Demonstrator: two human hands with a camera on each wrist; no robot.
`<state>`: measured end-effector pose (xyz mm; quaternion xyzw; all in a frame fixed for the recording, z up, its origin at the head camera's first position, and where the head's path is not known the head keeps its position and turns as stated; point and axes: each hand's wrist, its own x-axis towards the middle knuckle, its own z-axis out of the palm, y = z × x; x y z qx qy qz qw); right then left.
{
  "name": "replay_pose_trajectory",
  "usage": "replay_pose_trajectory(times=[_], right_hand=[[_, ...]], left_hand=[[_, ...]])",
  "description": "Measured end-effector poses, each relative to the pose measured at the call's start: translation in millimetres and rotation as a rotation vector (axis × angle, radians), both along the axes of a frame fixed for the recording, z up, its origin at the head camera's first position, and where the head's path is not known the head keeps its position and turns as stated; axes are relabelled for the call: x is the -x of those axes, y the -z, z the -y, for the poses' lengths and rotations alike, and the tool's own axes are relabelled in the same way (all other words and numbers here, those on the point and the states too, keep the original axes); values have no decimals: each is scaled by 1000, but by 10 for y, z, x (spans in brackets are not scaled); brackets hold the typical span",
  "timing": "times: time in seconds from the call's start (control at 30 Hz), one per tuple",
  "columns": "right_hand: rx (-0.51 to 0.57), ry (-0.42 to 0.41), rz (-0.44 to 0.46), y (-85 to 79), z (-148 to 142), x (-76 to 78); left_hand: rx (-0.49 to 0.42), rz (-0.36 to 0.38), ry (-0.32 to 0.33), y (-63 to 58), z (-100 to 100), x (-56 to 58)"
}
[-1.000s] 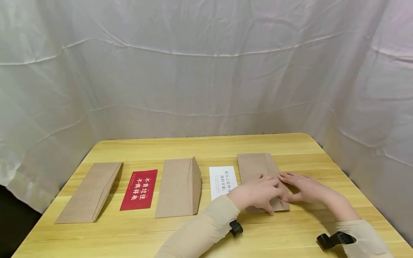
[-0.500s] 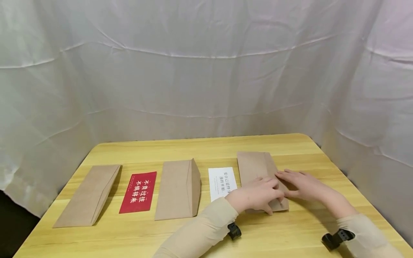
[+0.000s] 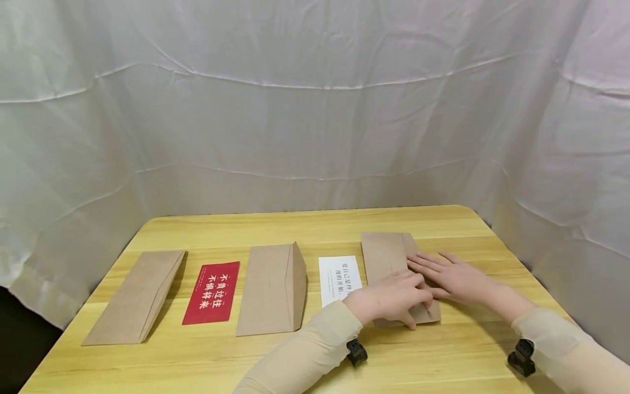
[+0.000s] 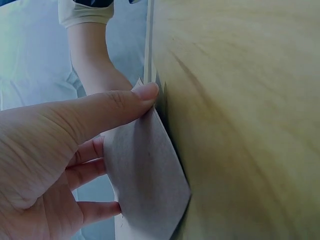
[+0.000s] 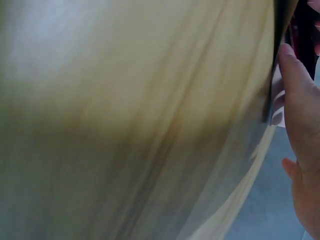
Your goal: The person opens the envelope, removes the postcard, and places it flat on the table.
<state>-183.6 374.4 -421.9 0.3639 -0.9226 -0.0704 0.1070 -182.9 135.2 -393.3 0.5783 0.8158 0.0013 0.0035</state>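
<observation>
At the right of the head view a brown paper envelope lies on the table. My left hand rests on its lower half with fingers spread. Along its right side is the flap, and my right hand lies over it with fingers extended to the left. In the left wrist view the left thumb reaches to the edge of the brown paper, while fingertips touch its face. The right wrist view catches only part of the right hand at its edge.
A white card with printed characters lies left of the envelope, partly behind the left hand. Farther left are a second envelope with its flap raised, a red card and a third envelope. A pale curtain hangs behind the wooden table.
The right hand has slid left, from the envelope's right edge onto its flap, its fingers straightening out. The left hand has stayed nearly in place.
</observation>
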Motion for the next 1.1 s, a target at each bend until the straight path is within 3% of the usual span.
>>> replay_pose_trajectory(times=[0.63,0.8,1.1], right_hand=[[-45,-100,-41,31,40,152],[-32,-69,15,66,36,143],[27,32,122,-8,75,109]], left_hand=[[-5,4,16,8,19,49],[-9,5,20,-6,19,41],[8,9,19,-18,4,57]])
